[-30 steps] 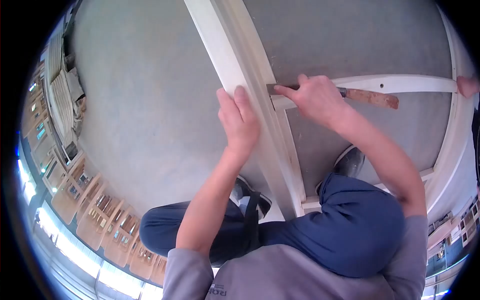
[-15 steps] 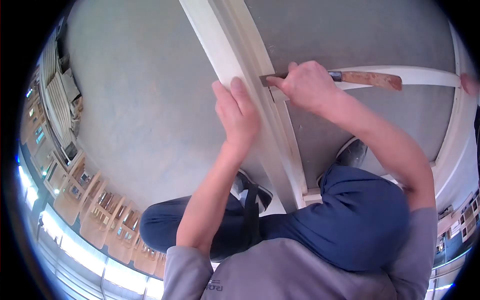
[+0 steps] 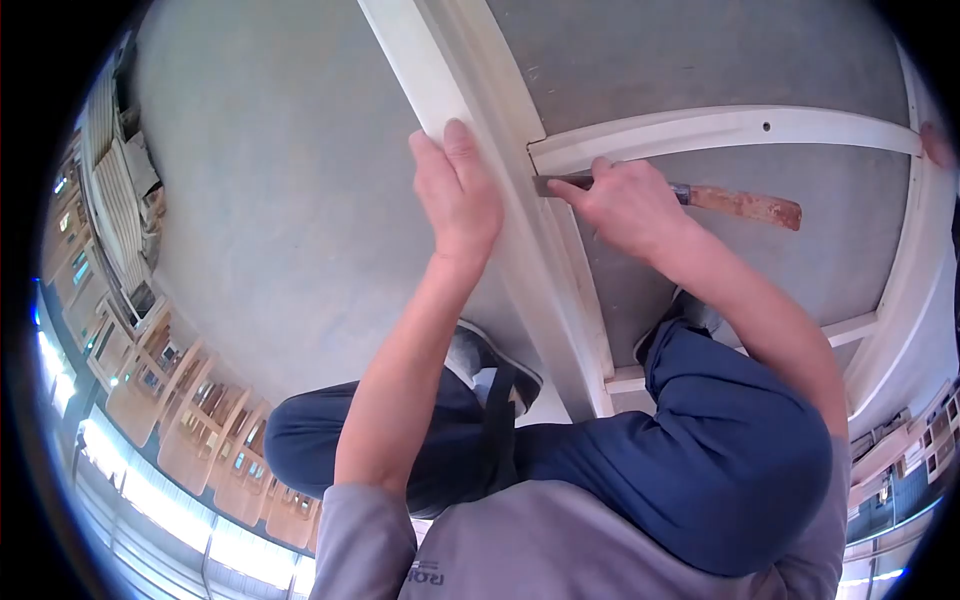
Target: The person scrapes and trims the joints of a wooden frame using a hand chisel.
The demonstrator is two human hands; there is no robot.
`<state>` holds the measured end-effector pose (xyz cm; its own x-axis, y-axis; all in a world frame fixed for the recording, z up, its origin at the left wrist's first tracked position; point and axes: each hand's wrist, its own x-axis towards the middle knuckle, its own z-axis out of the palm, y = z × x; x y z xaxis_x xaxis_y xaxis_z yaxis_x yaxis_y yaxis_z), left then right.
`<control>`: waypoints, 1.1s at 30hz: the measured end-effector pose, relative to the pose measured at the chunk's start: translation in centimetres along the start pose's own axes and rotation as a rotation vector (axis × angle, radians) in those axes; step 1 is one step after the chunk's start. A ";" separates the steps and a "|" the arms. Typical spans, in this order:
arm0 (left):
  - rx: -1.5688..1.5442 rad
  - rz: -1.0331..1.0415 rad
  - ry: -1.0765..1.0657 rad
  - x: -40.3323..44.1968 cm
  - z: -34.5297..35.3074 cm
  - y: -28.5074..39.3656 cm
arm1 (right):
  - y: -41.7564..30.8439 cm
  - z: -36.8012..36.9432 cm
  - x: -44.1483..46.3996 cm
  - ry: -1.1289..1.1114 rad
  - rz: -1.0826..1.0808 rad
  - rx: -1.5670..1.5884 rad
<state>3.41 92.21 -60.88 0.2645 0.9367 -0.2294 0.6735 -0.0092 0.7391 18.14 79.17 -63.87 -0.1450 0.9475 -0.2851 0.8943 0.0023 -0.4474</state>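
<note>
A long white-painted frame rail [image 3: 470,130] runs from the top of the view down toward my knees, standing on edge. My left hand [image 3: 455,195] is wrapped over this rail, fingers lying on its far left side. In my right hand [image 3: 635,205] is a flat-bladed tool with a worn reddish-brown wooden handle [image 3: 745,205] and a dark collar. The fingers close around its blade, and the handle sticks out to the right. Its blade tip [image 3: 543,186] lies at the rail's right side, just below the joint with a white crosspiece [image 3: 700,130].
Grey flat floor [image 3: 280,200] extends around the frame. Another white rail [image 3: 890,265] curves along the right. Stacked wooden chair-like frames [image 3: 210,440] stand along the left, near corrugated sheets [image 3: 115,200]. My bent legs [image 3: 700,450] are close below the hands. A hand [image 3: 937,143] shows at the far right edge.
The blade has shifted from the crosspiece joint to just below it, and my right hand has moved slightly down and right. My left hand sits a little higher and further left.
</note>
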 end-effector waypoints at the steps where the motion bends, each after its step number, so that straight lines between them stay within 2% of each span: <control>1: -0.014 -0.011 -0.002 0.0 0.0 0.0 | -0.3 0.0 0.3 -0.029 0.021 -0.031; 4: 0.263 0.167 0.036 0.4 0.3 -1.7 | -1.0 0.0 1.4 -0.072 0.035 -0.068; 7: 0.206 0.165 0.072 0.2 0.4 -1.5 | -0.2 -0.4 1.6 0.010 -0.037 -0.040; 10: 0.030 0.037 0.012 -0.1 -0.1 -0.5 | 1.1 0.9 -0.2 0.123 -0.117 -0.049; 12: 0.007 0.091 0.035 0.3 0.3 -0.3 | 2.0 0.5 0.0 0.143 -0.140 -0.005; 16: 0.020 0.033 0.011 0.0 -0.2 -0.4 | 1.4 -0.6 -0.6 0.142 0.007 0.020; 33: 0.017 0.046 0.027 0.2 0.4 -0.3 | -0.7 -3.1 4.5 -0.193 0.003 -0.135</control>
<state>3.48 92.25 -61.37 0.2767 0.9442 -0.1785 0.6731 -0.0579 0.7373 18.16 84.39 -62.21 -0.2086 0.8687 -0.4492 0.9416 0.0543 -0.3322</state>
